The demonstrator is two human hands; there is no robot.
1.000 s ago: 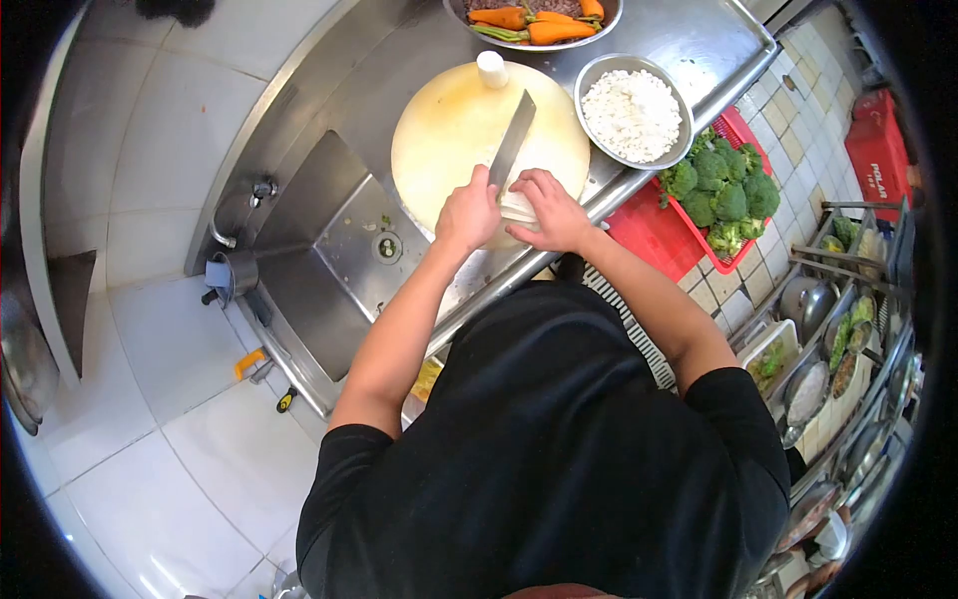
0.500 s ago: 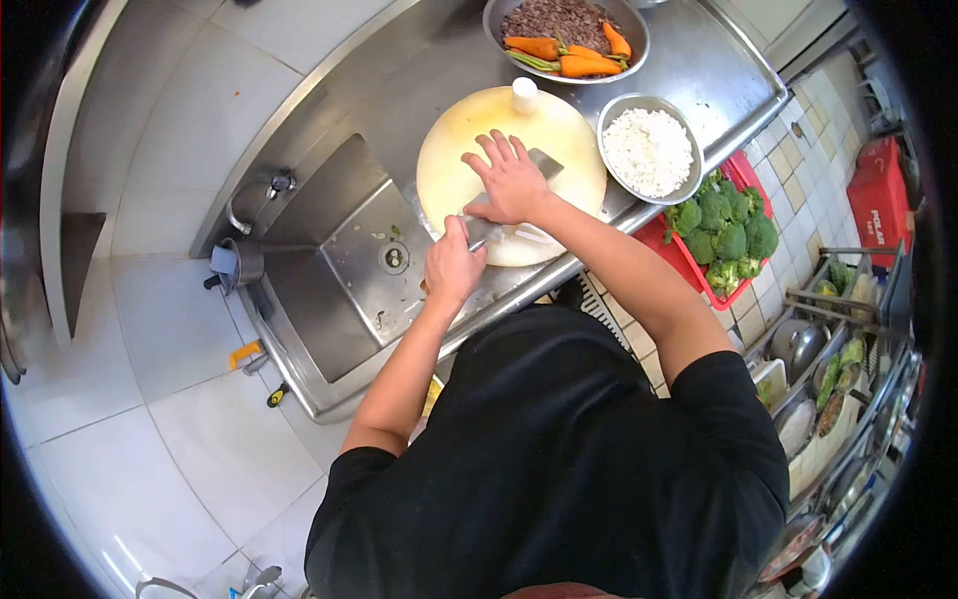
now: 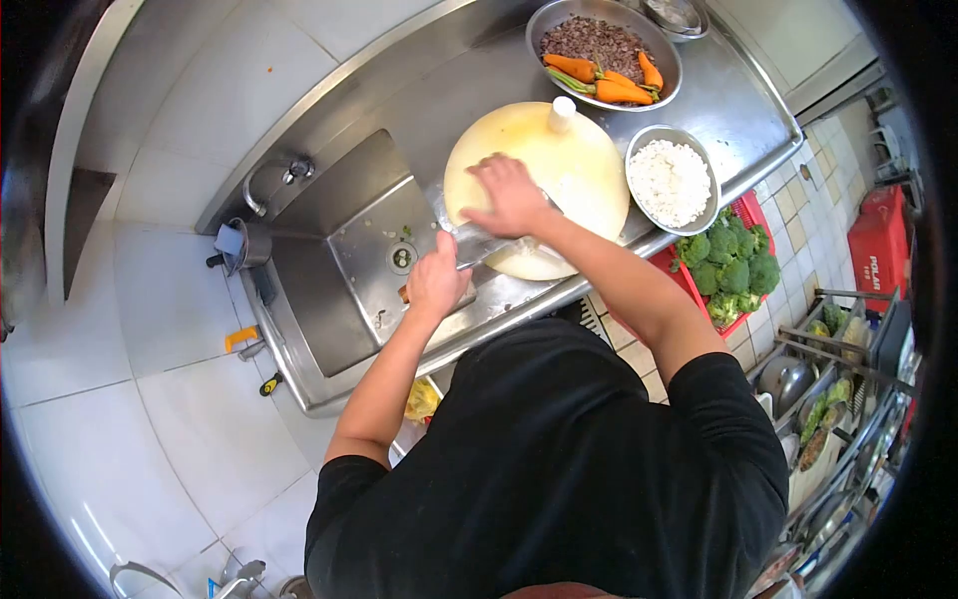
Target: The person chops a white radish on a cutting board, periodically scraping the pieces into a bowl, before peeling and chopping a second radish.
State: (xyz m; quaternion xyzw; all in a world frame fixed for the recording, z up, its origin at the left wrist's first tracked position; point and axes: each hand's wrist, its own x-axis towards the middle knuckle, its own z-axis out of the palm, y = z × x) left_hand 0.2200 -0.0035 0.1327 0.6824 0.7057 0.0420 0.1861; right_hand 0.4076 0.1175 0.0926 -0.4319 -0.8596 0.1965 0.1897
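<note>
A round, pale yellow cutting board (image 3: 584, 165) lies on the steel counter beside the sink. My left hand (image 3: 436, 282) is closed around the handle of a cleaver, just off the board's near left edge. The cleaver's wide metal blade (image 3: 481, 245) reaches over that edge, partly covered by my right hand. Above the blade, my right hand (image 3: 509, 195) is open with fingers spread, slightly blurred; whether its palm presses on the blade I cannot tell. A small white cylinder (image 3: 562, 114) stands at the board's far edge.
A bowl of chopped white food (image 3: 671, 183) sits right of the board. Behind it, a larger bowl (image 3: 671, 92) holds carrots and chopped purplish-brown food. Broccoli (image 3: 728, 260) fills a red basket (image 3: 685, 284) at right. The sink (image 3: 329, 309) with its faucet (image 3: 257, 190) is at left.
The camera view has shifted, so the counter appears farther right and lower. Relative to the board, both hands and the cleaver have moved left, and less blade shows beyond my right hand.
</note>
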